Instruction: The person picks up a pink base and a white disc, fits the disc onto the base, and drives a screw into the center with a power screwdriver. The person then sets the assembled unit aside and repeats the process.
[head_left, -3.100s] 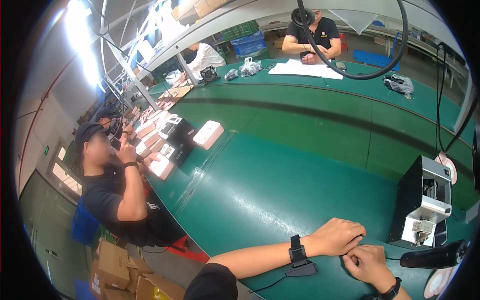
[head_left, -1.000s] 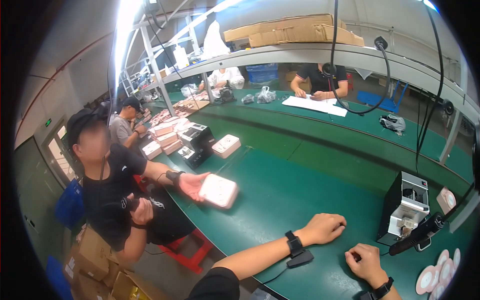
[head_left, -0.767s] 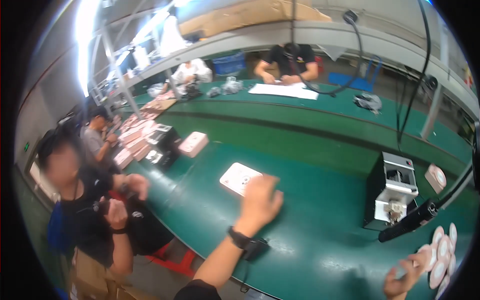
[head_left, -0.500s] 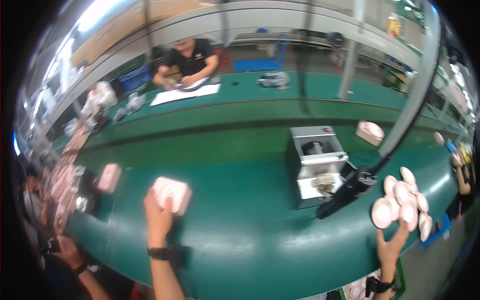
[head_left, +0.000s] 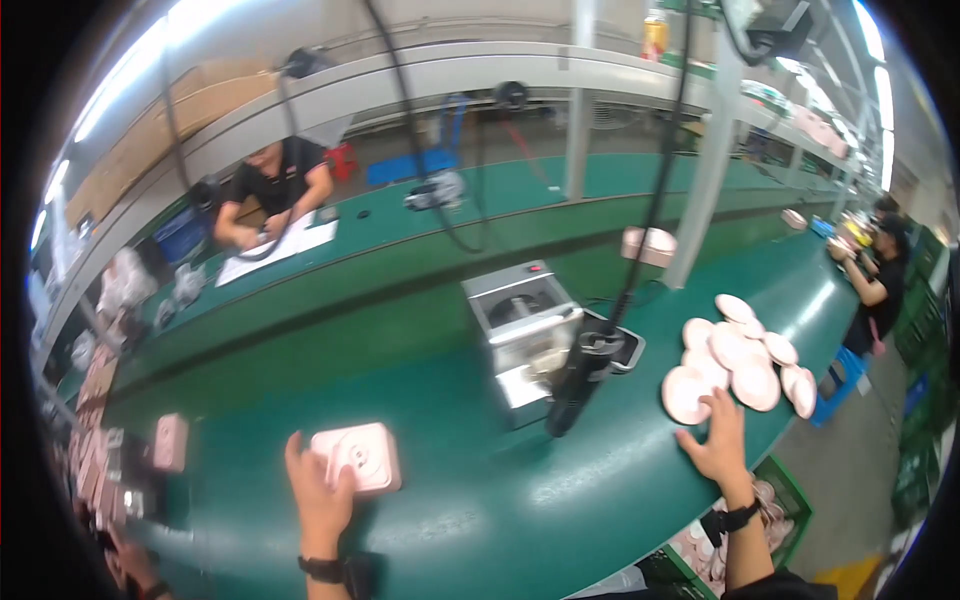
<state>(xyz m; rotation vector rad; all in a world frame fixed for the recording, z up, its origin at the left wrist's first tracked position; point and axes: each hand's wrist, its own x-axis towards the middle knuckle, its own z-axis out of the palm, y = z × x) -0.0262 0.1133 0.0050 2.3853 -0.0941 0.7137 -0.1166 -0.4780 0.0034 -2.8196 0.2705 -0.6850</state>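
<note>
A pale pink square housing [head_left: 372,452] with a round recess in its face rests on the green bench at left of centre. My left hand [head_left: 322,498] is at its left side, fingers spread; the thumb overlaps the housing's edge, and I cannot tell whether it touches. Over on the right, several pale pink round discs [head_left: 757,385] lie in a loose pile. My right hand [head_left: 722,452] reaches the pile's near edge with fingers apart, fingertips at the closest discs, none lifted.
A grey metal machine [head_left: 522,330] stands mid-bench, with a black electric screwdriver [head_left: 580,385] hanging before it. Another pink housing [head_left: 171,443] sits at left, one more [head_left: 650,246] farther back. A green crate [head_left: 790,500] of pink parts is below the bench edge. Co-workers sit across and at both sides.
The view has swung right. My left hand's fingers have loosened from the pink housing, which was gripped and tilted and now lies on the bench. My right hand stays by the discs.
</note>
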